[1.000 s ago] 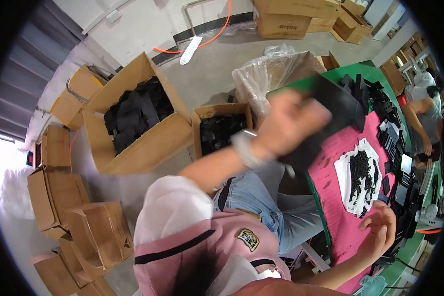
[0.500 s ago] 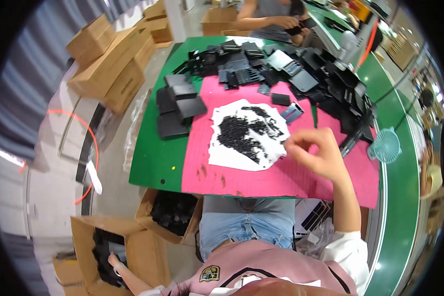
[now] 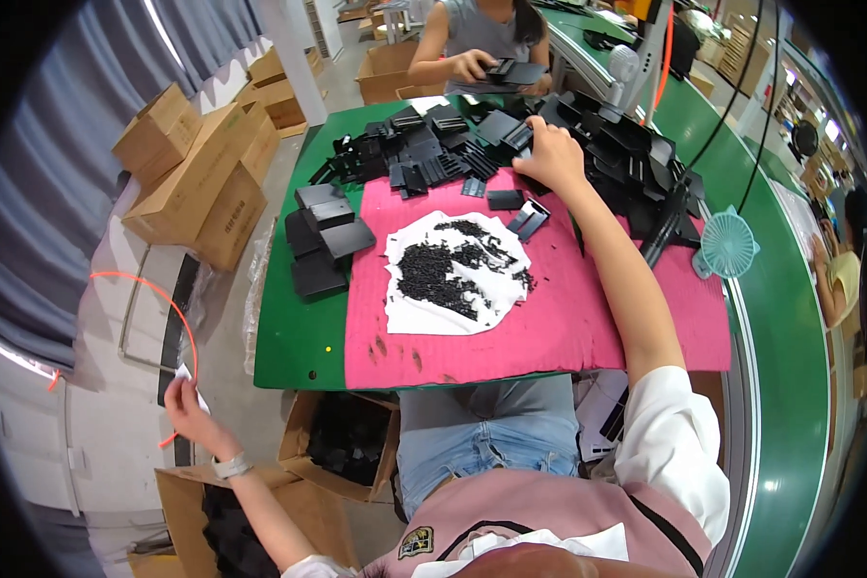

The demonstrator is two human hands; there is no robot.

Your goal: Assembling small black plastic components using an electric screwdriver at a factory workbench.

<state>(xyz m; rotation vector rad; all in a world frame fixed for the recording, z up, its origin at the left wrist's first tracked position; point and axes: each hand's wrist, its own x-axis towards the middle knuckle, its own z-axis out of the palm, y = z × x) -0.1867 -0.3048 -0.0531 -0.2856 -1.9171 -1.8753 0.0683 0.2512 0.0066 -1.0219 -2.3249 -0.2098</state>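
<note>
My left hand is raised at the left, beside the table, with its fingers closed round a white handle where an orange hose hangs. Across the table, my right hand reaches to the far pile, fingers curled on a black plastic cover. Below that hand, a small dark block and a shiny grey-black piece lie on the pink sheet. Many tiny black parts are spread on a white cloth in the middle.
Stacked black covers lie at the table's left. A teal fan stands at the right, near a thick black handle. Open cartons of black parts sit below the left edge. Opposite, a co-worker's hand holds a black piece.
My left hand has come up out of the lower carton to the white handle. My right hand has moved from beside the cloth to the far pile. The whole view has shifted slightly.
</note>
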